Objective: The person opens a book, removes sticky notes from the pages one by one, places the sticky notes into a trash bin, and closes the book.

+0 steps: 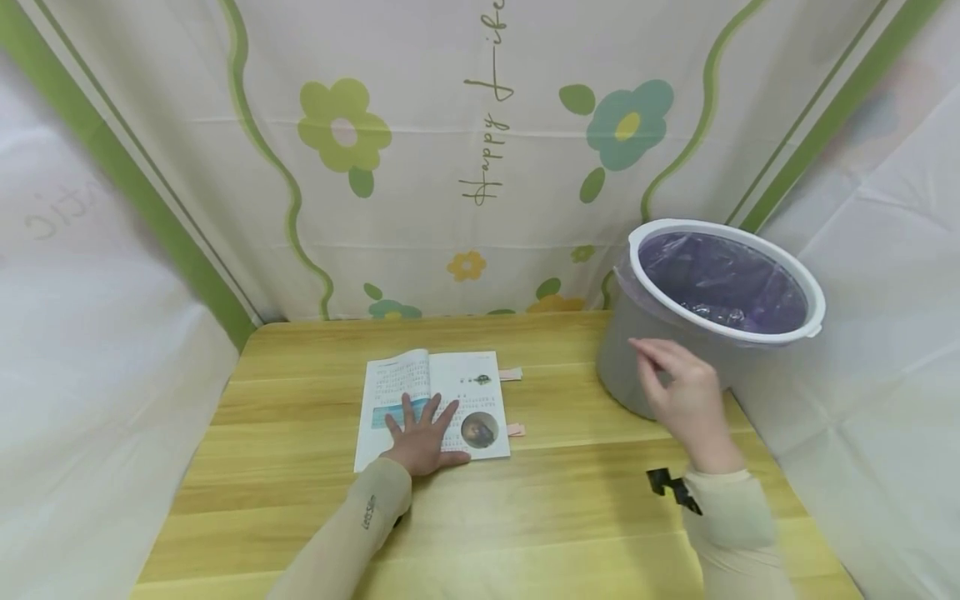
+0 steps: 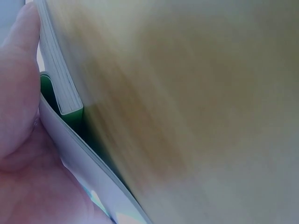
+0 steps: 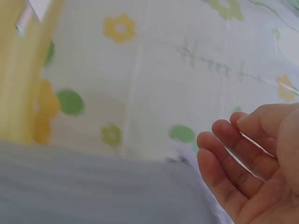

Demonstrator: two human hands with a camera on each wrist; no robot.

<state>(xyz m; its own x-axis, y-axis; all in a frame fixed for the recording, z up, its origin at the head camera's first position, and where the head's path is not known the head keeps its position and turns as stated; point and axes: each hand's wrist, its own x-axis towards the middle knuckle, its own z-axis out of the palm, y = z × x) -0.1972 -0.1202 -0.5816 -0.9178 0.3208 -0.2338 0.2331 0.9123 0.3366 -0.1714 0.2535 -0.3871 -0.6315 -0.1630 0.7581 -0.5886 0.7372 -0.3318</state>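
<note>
An open book [image 1: 468, 367] with printed pages lies on the wooden table, two pink tabs [image 1: 515, 430] sticking out at its right edge. Across its pages my left hand [image 1: 422, 442] presses down with the fingers spread. From the left wrist, the book's page block [image 2: 63, 79] and green inner spine show beside that hand. My right hand [image 1: 686, 396] is raised in front of the grey bin [image 1: 626, 354]. Its fingers are loosely bent and the thumb is near the index finger; nothing shows between them in the right wrist view [image 3: 247, 163].
The bin has a white rim [image 1: 750, 337] and a clear plastic liner, with crumpled clear plastic [image 1: 716, 315] inside. It stands at the table's back right corner. A flowered white curtain [image 1: 420, 208] hangs behind the wooden table [image 1: 300, 400], and white cloth hangs along both sides.
</note>
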